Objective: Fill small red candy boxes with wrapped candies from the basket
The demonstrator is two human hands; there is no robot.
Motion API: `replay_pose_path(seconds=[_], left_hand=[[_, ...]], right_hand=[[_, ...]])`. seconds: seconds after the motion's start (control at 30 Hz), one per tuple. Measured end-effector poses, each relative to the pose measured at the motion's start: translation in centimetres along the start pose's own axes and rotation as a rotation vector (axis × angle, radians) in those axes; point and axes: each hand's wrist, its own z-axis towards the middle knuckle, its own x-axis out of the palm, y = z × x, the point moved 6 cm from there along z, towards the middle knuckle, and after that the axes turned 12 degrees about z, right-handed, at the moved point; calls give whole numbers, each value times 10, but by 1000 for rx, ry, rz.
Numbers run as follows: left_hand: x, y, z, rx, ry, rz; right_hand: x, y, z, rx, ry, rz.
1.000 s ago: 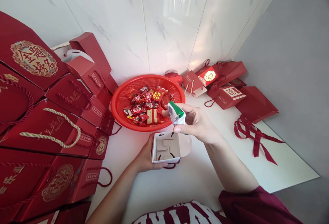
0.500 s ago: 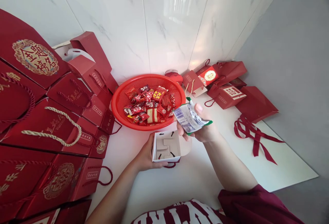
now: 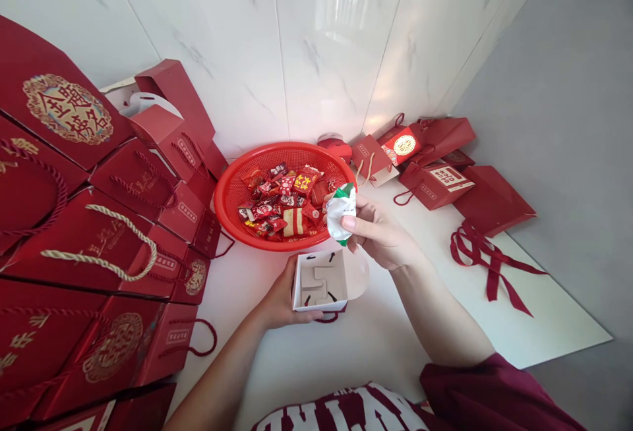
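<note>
Your right hand (image 3: 380, 233) held its grip closed on the white-and-green packet (image 3: 341, 210), long axis near upright. The open box (image 3: 320, 283), clasped at its side by your left hand (image 3: 279, 299) on the counter (image 3: 376, 345), lay just below and left of that grip.

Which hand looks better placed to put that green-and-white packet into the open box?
Probably the right hand: it pinches the crumpled green-and-white packet close to the small open white-lined cardboard box, which the left hand holds.
</note>
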Motion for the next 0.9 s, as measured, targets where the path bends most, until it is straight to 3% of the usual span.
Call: replay_pose_path(seconds=[0.57, 0.9], left_hand=[[0, -1, 0, 14, 1, 26], [2, 1, 0, 11, 15, -1]], right_hand=[[12, 1, -10, -69, 121, -141], [13, 4, -12, -92, 34, -492]])
